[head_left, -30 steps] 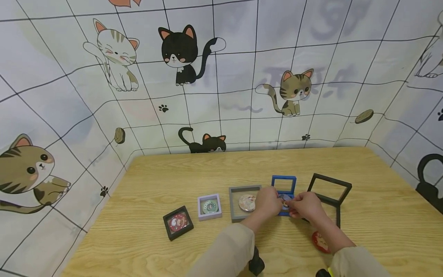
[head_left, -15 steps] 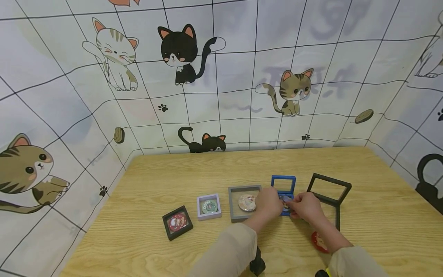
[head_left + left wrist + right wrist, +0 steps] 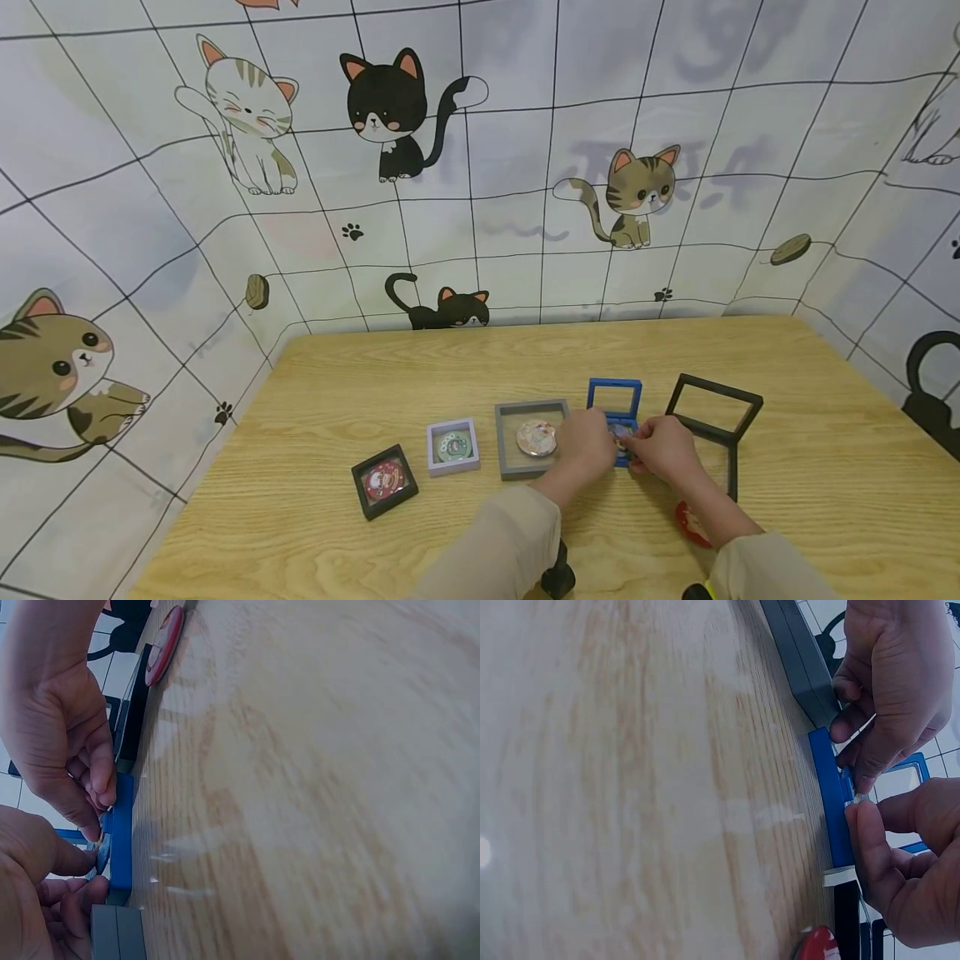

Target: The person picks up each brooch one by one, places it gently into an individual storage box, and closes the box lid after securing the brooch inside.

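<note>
A small blue display frame stands with its lid raised, right of the middle of the table. Over its base, a round badge with a bluish picture sits tilted between both hands. My left hand pinches the badge's left side, its other fingers curled beside the frame. From the other side, my right hand pinches it between thumb and forefinger. In the left wrist view the badge shows edge-on above the blue base. The fingers hide part of it.
Left of the hands lie a grey frame, a lilac frame and a black frame, each with a badge inside. To the right, a larger black frame stands unfolded. A red badge lies near my right forearm.
Both hands stay at the blue frame with the badge. My left hand has shifted very slightly to the right; little else differs.
</note>
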The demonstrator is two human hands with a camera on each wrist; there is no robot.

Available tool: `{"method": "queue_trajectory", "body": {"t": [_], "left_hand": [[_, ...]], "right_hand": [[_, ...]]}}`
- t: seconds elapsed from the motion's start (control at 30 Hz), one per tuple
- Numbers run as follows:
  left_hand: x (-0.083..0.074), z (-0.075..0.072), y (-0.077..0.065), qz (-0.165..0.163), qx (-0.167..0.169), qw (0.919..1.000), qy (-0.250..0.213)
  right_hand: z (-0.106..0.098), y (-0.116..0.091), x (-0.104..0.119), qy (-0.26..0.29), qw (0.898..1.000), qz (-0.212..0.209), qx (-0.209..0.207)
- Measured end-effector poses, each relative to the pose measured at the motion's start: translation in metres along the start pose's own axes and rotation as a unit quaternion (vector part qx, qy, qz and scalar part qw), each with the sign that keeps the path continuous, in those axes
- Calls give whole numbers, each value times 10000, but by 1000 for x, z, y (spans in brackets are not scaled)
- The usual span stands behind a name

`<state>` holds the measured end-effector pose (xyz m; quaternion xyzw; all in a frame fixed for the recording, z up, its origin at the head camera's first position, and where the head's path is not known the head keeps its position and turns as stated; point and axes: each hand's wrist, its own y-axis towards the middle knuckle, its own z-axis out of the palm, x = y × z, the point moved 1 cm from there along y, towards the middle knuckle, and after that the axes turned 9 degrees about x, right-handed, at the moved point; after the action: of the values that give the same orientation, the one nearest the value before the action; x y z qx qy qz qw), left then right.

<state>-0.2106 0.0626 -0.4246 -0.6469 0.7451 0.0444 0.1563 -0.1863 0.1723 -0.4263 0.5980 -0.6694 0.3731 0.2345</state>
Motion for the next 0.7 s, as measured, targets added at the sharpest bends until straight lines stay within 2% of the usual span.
{"method": "queue_trajectory", "body": {"t": [0.27, 0.7], "left_hand": [[-1, 1, 0, 16, -119, 9999, 118], [-3, 4, 0, -75, -16, 9990, 436]], "right_hand": [[0, -1, 0, -34, 10000, 14, 16], [1, 0, -2, -14, 9999, -165, -49]]}}
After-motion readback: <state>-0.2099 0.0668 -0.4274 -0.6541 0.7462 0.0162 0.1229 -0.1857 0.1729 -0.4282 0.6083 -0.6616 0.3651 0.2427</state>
